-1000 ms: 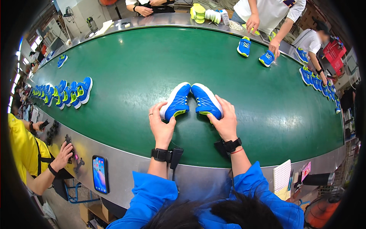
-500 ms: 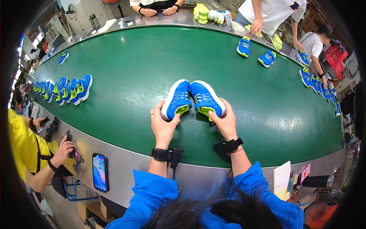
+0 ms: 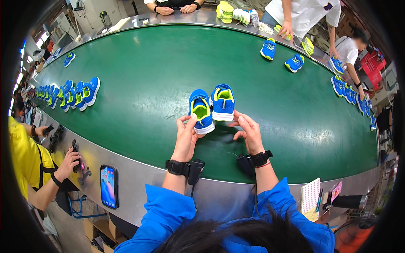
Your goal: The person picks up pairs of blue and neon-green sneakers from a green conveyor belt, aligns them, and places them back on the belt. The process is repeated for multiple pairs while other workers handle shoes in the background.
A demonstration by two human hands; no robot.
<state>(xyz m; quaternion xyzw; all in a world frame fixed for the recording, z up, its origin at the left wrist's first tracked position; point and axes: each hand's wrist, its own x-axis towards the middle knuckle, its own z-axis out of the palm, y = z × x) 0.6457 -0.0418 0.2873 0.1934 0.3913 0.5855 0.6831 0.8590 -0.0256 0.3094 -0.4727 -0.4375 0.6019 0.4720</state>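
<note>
Left hand: I see the left hand gripping the left shoe at its heel, thumb over the collar, the other fingers along the outer side.
Right hand: The right hand is by the heel of the right shoe, its fingers parted and loosely bent; I cannot tell whether a fingertip touches the sole.
Pair of shoes: Both are blue with yellow-green linings and white soles, side by side near the middle of the green bench, heels toward the wearer. The right one sits slightly farther off; I can't tell whether the left one is lifted.
Wrists: Each carries a black strap with a black box, below it a blue sleeve.
Shoe row: At left I have a long row of similar shoes, one lone shoe beyond it.
Far side: Two spaced shoes lie near a co-worker in white; a further cluster lines the right end.
Metal edge: I make out a phone at left, a notepad at right.
Yellow shirt: A co-worker has one hand at small black parts.
</note>
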